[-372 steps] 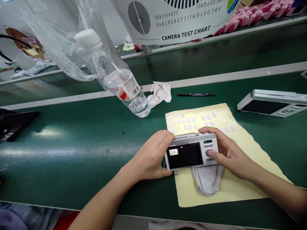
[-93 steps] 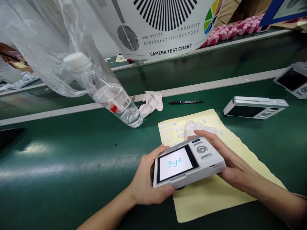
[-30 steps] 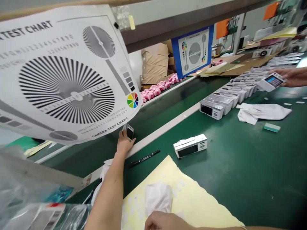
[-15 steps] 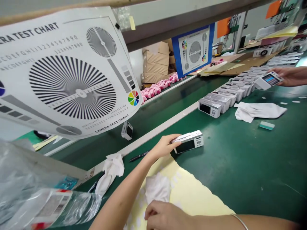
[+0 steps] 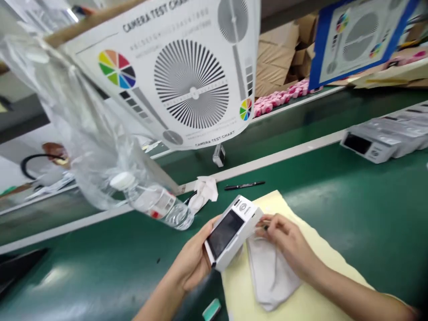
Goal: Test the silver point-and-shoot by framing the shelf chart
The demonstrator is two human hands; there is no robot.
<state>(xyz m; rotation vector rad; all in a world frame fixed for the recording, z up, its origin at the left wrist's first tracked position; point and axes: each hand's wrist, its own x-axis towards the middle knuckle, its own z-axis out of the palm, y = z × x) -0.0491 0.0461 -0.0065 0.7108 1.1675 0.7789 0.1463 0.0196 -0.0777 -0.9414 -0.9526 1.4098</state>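
Observation:
My left hand [image 5: 197, 256] is closed around a white compact digital camera [image 5: 226, 234], tilted, its dark screen and buttons facing up toward me. My right hand [image 5: 289, 243] is at the camera's right end with thumb and fingers pinched together. A small dark spot shows between those fingertips, too blurred to name. Beneath the right hand a white cloth [image 5: 270, 278] lies on a yellow sheet [image 5: 321, 285]. By the camera's lower end, on the green bench, is a small green-and-white block [image 5: 211, 309].
A black pen [image 5: 244, 185], a crumpled white cloth [image 5: 204, 191] and a clear plastic bottle [image 5: 163, 205] lie beyond my hands. A camera test chart [image 5: 194, 93] hangs above. More white cameras [image 5: 371, 142] stand in a row at right. One small camera [image 5: 219, 155] stands behind the ledge.
My left hand has lifted the camera off the bench and brought it closer, turned on its end. My right hand has moved up to the camera's side. The view has swung left.

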